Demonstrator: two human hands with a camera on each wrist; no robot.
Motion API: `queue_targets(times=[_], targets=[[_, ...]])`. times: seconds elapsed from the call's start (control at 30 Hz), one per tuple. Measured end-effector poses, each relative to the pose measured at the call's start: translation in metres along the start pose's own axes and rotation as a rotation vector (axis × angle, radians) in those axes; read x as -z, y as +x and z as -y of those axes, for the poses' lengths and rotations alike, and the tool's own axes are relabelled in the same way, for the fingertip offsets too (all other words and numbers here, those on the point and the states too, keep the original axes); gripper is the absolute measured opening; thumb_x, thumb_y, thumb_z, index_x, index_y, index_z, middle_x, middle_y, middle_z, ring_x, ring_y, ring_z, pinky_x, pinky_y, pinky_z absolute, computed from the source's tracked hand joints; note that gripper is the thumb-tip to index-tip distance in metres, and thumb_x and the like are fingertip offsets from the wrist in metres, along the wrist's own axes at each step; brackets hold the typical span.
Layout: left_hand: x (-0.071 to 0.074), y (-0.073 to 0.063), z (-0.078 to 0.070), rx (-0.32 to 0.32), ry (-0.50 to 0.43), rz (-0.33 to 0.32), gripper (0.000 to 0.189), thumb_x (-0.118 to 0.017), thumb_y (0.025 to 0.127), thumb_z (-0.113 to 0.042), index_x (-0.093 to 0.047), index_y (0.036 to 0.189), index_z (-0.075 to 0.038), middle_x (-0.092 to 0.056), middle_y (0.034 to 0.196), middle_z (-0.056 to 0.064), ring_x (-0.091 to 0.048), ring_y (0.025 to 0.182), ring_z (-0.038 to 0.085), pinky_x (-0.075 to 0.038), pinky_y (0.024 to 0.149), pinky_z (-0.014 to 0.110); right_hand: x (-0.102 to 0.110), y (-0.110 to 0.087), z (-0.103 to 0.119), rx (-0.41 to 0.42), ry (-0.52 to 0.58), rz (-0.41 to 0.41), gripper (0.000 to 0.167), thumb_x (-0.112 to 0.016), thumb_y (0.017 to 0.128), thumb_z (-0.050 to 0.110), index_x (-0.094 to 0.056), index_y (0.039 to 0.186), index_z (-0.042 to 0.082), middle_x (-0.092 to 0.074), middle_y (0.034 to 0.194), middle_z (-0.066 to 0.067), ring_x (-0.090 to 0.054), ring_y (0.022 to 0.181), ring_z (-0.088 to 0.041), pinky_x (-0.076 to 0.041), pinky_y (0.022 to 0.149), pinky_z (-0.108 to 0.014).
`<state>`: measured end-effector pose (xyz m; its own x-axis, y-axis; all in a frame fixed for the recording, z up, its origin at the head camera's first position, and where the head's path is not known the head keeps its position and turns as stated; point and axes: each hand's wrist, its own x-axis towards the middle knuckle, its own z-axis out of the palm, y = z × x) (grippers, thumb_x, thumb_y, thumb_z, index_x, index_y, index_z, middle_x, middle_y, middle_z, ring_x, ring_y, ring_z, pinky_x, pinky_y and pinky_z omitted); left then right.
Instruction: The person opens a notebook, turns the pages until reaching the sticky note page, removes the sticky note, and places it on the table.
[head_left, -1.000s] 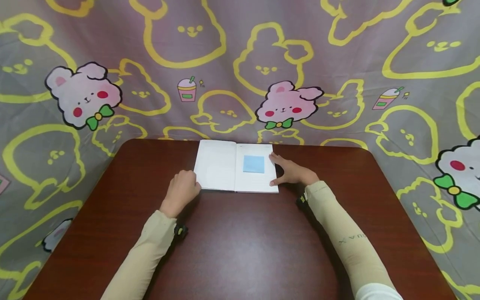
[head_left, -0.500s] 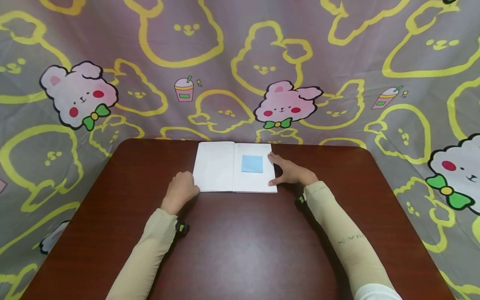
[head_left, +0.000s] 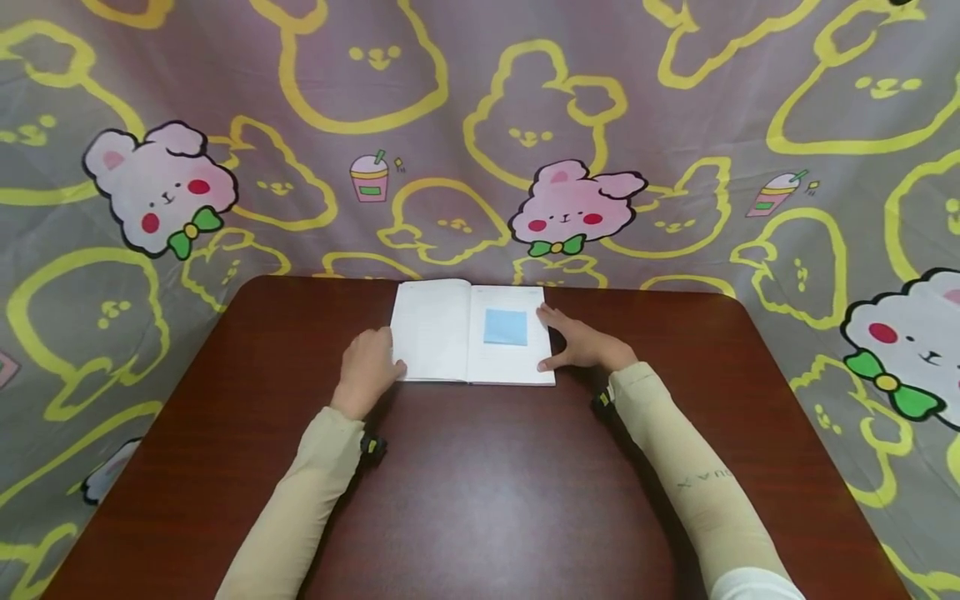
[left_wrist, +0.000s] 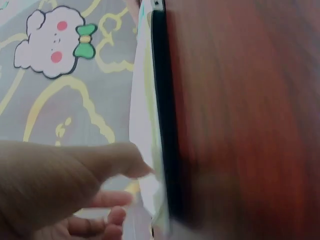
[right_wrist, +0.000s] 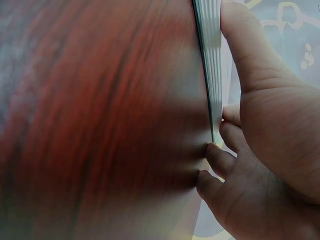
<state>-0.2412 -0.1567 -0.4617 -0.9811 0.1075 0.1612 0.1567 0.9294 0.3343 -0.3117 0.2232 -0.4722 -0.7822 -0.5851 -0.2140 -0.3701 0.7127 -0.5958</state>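
An open notebook [head_left: 431, 333] with white pages lies near the table's far edge. A light blue sticky note [head_left: 506, 327] sits on its right page. At the left page's edge, my left hand [head_left: 367, 371] has its thumb on the lower left corner of the paper. The left wrist view shows that thumb [left_wrist: 122, 160] at the pages, above the dark cover, with the other fingers loosely bent apart from it. My right hand [head_left: 588, 343] rests spread at the right page's edge. In the right wrist view its thumb [right_wrist: 245, 45] lies on the page, its fingertips beside the notebook's edge.
The dark reddish-brown table [head_left: 487, 483] reaches toward me in front of the notebook. A grey curtain [head_left: 435, 100] with cartoon rabbits and yellow outlines hangs behind it and at both sides. Black wrist devices [head_left: 372, 447] sit under the sleeves.
My left hand has shifted slightly up and to the right, its thumb now further over the page corner. The right hand keeps its place at the right edge.
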Motion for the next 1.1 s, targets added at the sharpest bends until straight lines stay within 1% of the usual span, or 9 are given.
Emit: queue_targets(times=[0.13, 0.23, 0.33, 0.43, 0.53, 0.63, 0.73, 0.9, 1.1], targets=[[-0.010, 0.017, -0.017, -0.171, 0.086, -0.070, 0.024, -0.074, 0.084, -0.016, -0.066, 0.094, 0.004, -0.062, 0.085, 0.019, -0.062, 0.076, 0.037, -0.053, 0.065, 0.049, 0.002, -0.002, 0.001, -0.003, -0.006, 0.003, 0.114, -0.086, 0.083, 0.034, -0.012, 0.162, 0.000, -0.005, 0.171, -0.019, -0.003, 0.157, -0.037, -0.018, 0.123, -0.059], [-0.018, 0.033, -0.028, -0.269, 0.109, -0.067, 0.030, -0.070, 0.090, -0.021, -0.069, 0.110, 0.001, -0.065, 0.105, 0.021, -0.064, 0.095, 0.039, -0.054, 0.077, 0.052, 0.002, -0.002, 0.002, 0.002, -0.011, 0.001, 0.113, -0.086, 0.083, 0.033, -0.012, 0.162, -0.001, -0.006, 0.170, -0.020, -0.003, 0.157, -0.038, -0.018, 0.123, -0.058], [-0.026, 0.047, -0.036, -0.324, 0.108, -0.002, 0.039, -0.065, 0.096, -0.026, -0.066, 0.127, -0.002, -0.061, 0.130, 0.022, -0.058, 0.120, 0.040, -0.050, 0.094, 0.055, 0.002, -0.001, 0.001, 0.005, -0.015, -0.001, 0.113, -0.085, 0.083, 0.033, -0.012, 0.162, -0.001, -0.006, 0.170, -0.020, -0.004, 0.157, -0.038, -0.019, 0.123, -0.059], [-0.035, 0.058, -0.041, -0.354, 0.106, 0.097, 0.049, -0.058, 0.102, -0.031, -0.056, 0.143, -0.005, -0.047, 0.152, 0.021, -0.042, 0.142, 0.039, -0.039, 0.112, 0.056, 0.002, 0.000, 0.000, 0.006, -0.016, 0.000, 0.113, -0.085, 0.083, 0.034, -0.012, 0.162, -0.001, -0.006, 0.170, -0.020, -0.004, 0.157, -0.038, -0.019, 0.123, -0.059], [-0.043, 0.065, -0.043, -0.352, 0.100, 0.189, 0.056, -0.050, 0.106, -0.037, -0.044, 0.154, -0.009, -0.032, 0.164, 0.018, -0.026, 0.152, 0.037, -0.025, 0.122, 0.055, 0.001, 0.000, 0.000, 0.007, -0.012, 0.001, 0.114, -0.085, 0.083, 0.035, -0.012, 0.162, 0.000, -0.006, 0.170, -0.020, -0.003, 0.157, -0.037, -0.019, 0.123, -0.058], [-0.047, 0.069, -0.042, -0.334, 0.096, 0.253, 0.060, -0.044, 0.108, -0.041, -0.034, 0.160, -0.013, -0.021, 0.168, 0.015, -0.015, 0.156, 0.035, -0.015, 0.125, 0.056, 0.001, 0.000, 0.000, -0.001, -0.009, 0.006, 0.114, -0.085, 0.083, 0.037, -0.011, 0.162, 0.001, -0.005, 0.171, -0.019, -0.003, 0.158, -0.037, -0.019, 0.123, -0.058], [-0.048, 0.070, -0.040, -0.318, 0.090, 0.301, 0.063, -0.040, 0.108, -0.045, -0.028, 0.162, -0.015, -0.015, 0.170, 0.013, -0.010, 0.158, 0.034, -0.011, 0.126, 0.057, 0.001, 0.000, 0.000, -0.010, -0.010, 0.013, 0.115, -0.085, 0.083, 0.039, -0.010, 0.163, 0.002, -0.004, 0.171, -0.018, -0.003, 0.157, -0.037, -0.020, 0.123, -0.059], [-0.049, 0.071, -0.034, -0.287, 0.070, 0.357, 0.068, -0.035, 0.108, -0.052, -0.020, 0.164, -0.015, -0.007, 0.171, 0.014, -0.004, 0.158, 0.037, -0.005, 0.125, 0.059, 0.001, -0.001, 0.001, -0.013, -0.006, 0.006, 0.115, -0.085, 0.083, 0.038, -0.011, 0.163, 0.001, -0.005, 0.171, -0.019, -0.004, 0.158, -0.037, -0.019, 0.123, -0.059], [-0.045, 0.071, -0.029, -0.246, 0.014, 0.430, 0.070, -0.035, 0.108, -0.052, -0.013, 0.165, -0.018, -0.002, 0.171, 0.014, 0.000, 0.157, 0.040, -0.002, 0.124, 0.062, 0.002, 0.000, 0.000, -0.002, -0.020, 0.004, 0.115, -0.085, 0.083, 0.039, -0.011, 0.163, 0.001, -0.005, 0.171, -0.019, -0.003, 0.157, -0.037, -0.019, 0.123, -0.059]])
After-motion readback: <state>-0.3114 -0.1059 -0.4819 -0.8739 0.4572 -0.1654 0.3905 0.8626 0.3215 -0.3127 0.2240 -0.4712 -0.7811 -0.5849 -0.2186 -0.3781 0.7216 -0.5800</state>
